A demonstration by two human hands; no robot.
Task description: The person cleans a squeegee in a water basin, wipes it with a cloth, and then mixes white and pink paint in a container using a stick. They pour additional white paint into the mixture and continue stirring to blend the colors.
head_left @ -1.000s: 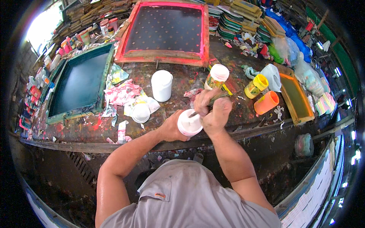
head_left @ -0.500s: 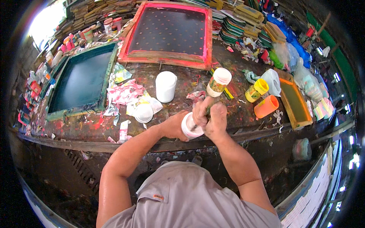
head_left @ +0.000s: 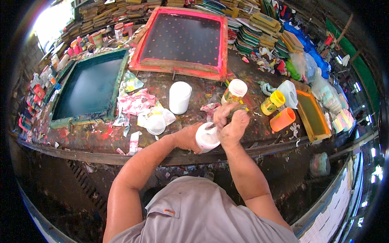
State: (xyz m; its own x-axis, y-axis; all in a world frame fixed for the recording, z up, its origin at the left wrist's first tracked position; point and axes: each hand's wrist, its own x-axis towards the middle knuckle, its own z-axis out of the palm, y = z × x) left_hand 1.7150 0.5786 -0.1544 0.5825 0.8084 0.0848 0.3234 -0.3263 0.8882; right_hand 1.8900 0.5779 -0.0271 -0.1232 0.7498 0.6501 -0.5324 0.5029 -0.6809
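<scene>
My left hand [head_left: 189, 137] is wrapped around the side of an open white plastic tub [head_left: 208, 142] near the table's front edge. White paste shows inside it. My right hand [head_left: 231, 124] is closed on a thin stirring stick [head_left: 210, 126], which slants down into the tub; its lower end is hidden in the paste, and I cannot make out its exact kind. Just beyond my right hand stands a white-topped jar with a coloured label [head_left: 236, 89]. A taller white jar [head_left: 179, 99] stands beyond the tub to the left. A white round lid [head_left: 156, 124] lies on crumpled paper.
At the right are a yellow jar [head_left: 272, 103], a tilted orange jar [head_left: 283, 120] and a small framed screen [head_left: 310, 111]. A pink-edged framed screen [head_left: 180, 67] lies at the back, a green-framed one [head_left: 117, 89] at left. Stained paper scraps [head_left: 137, 102] litter the table [head_left: 178, 127].
My right hand has shifted a little to the right with the stick, whose upper end now shows above the fist. My left hand keeps its hold on the tub. The whole view has moved slightly.
</scene>
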